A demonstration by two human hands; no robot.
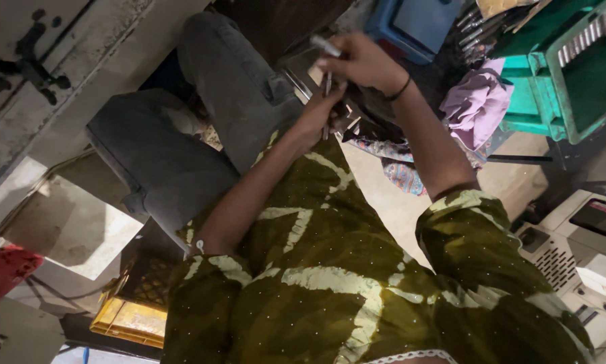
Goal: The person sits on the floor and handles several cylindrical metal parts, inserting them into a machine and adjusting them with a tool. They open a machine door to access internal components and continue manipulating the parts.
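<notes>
Cluttered workshop, hands (pixel 343 87) gripping metal rods (pixel 327 84)

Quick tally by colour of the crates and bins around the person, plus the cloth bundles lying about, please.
Green crate: 1
Blue bin: 1
Yellow crate: 1
Purple cloth bundle: 1
Red cloth: 1
Total: 5
Both the left hand and right hand grip thin metal rods; their number cannot be told.
</notes>
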